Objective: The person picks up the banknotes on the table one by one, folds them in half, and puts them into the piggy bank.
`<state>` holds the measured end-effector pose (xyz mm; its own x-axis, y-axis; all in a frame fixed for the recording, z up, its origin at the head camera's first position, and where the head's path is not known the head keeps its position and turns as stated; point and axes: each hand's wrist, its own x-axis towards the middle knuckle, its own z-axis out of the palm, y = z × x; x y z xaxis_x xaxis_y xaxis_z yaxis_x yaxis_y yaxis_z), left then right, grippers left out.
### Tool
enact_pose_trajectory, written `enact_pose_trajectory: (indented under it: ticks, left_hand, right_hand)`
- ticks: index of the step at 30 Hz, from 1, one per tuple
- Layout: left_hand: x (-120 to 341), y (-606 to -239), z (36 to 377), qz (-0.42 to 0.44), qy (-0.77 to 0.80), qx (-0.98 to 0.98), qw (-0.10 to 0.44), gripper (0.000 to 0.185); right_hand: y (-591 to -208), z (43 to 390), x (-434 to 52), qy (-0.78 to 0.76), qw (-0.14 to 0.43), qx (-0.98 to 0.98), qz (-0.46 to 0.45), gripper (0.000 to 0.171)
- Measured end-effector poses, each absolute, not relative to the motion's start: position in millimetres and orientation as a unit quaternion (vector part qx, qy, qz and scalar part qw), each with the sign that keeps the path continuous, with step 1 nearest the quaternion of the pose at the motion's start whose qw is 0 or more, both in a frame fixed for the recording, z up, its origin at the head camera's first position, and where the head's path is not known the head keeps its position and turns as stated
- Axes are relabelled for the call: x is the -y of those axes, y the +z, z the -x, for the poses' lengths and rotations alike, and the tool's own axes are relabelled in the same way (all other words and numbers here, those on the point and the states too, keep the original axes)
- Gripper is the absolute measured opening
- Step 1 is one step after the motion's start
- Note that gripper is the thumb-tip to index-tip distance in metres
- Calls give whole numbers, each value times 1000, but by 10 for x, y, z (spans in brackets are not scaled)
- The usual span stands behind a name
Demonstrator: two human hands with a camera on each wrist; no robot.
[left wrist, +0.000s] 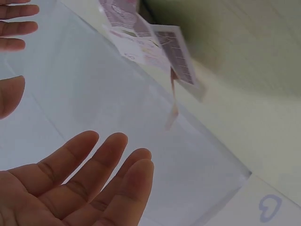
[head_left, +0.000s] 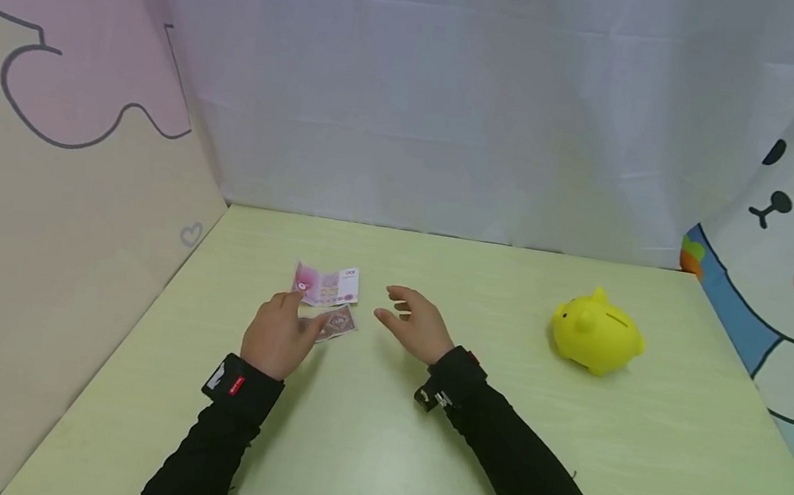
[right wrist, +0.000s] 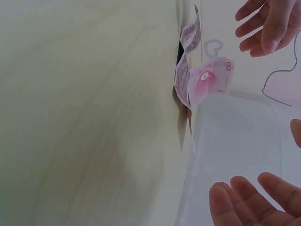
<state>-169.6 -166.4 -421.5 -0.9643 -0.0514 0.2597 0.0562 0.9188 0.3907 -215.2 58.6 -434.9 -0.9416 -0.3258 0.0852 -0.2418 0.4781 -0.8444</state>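
A pink 100 banknote lies creased on the table, part of it standing up in the right wrist view. Just nearer to me is a brownish banknote, partly hidden by my left hand. That hand hovers at the left of both notes, its fingers loosely extended and apart from the paper in the left wrist view. My right hand is held to the right of the notes, palm turned toward them, with relaxed fingers and nothing in its grasp.
A yellow piggy bank with a slot on its back stands on the right side of the pale table. White sheeting closes off the back. Panels with cartoon drawings flank the left and right sides.
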Motion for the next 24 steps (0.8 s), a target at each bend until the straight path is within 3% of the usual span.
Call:
enact_pose_trajectory:
  ticks: [11, 24]
  left_hand:
    - [1936, -4298, 1763, -32, -214, 976, 22, 66]
    - [2006, -4356, 1826, -37, -280, 958, -37, 59]
  right_hand:
    - [-4434, 2152, -395, -498, 116, -847, 145, 48]
    - [-4490, 2179, -211, -498, 129, -845, 145, 40]
